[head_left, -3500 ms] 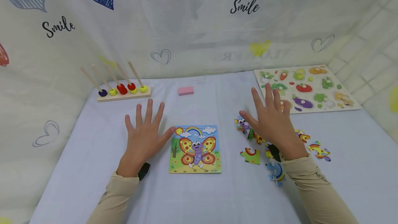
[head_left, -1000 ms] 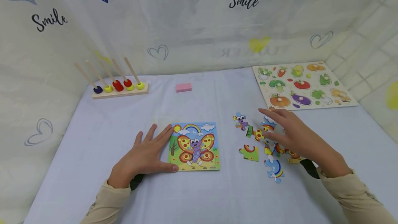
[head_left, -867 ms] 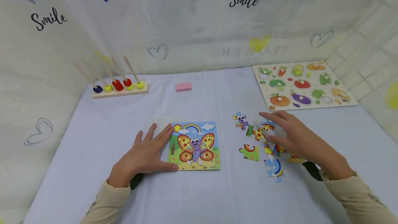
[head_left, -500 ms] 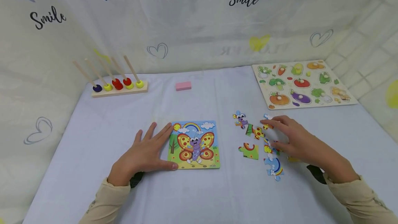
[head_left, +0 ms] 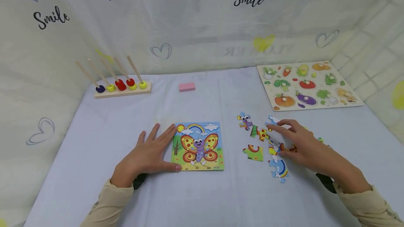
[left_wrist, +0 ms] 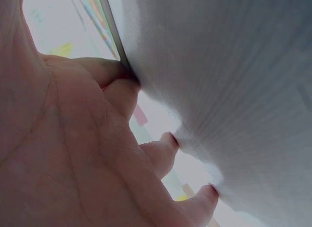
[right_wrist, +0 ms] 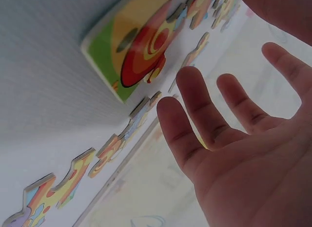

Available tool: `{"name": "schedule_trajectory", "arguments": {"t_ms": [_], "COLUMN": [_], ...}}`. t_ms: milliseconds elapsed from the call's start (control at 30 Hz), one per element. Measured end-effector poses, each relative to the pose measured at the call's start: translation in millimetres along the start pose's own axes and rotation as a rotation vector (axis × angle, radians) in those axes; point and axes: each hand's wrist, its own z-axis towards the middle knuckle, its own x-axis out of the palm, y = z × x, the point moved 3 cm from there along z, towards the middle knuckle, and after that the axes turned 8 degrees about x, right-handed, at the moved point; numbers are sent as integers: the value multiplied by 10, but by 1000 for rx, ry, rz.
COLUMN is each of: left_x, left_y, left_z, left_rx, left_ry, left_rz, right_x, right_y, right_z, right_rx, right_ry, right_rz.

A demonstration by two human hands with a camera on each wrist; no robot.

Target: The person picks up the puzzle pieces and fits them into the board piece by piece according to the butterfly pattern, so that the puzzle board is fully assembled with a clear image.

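Observation:
A square butterfly picture board (head_left: 199,146) lies in the middle of the white table. My left hand (head_left: 146,153) rests flat beside it, fingers spread, with index fingertip and thumb at its left edge. In the left wrist view those fingertips (left_wrist: 127,73) meet the cloth along the board's side. To the right, my right hand (head_left: 304,146) hovers over scattered jigsaw pieces, thumb and fingers apart and holding nothing. One jigsaw piece with a red and orange spiral (right_wrist: 151,47) shows close by in the right wrist view. Several pieces are partly hidden under this hand.
Left of the hand stand loose pieces: a purple-faced one (head_left: 244,121), a green one (head_left: 254,153) and a rainbow one (head_left: 279,169). A vegetable peg board (head_left: 309,86) lies at the back right. A bead stacker (head_left: 123,93) and a pink block (head_left: 187,87) are at the back.
Both hands were raised and spread. My left hand has come down to the board's left edge. My right hand has lowered over the pieces, lately drifting slightly right.

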Motion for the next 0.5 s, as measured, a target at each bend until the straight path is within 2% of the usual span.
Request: {"name": "schedule_trajectory", "arguments": {"t_ms": [200, 500], "left_x": [8, -11], "left_y": [-5, -13], "left_z": [5, 4], "left_rx": [4, -2], "left_ry": [2, 0], "left_rz": [3, 5], "right_x": [37, 61], "right_y": [-18, 31], "right_z": [-30, -57], "right_rx": [-51, -20], "right_ry": [-51, -29], "right_rz": [-40, -16]}}
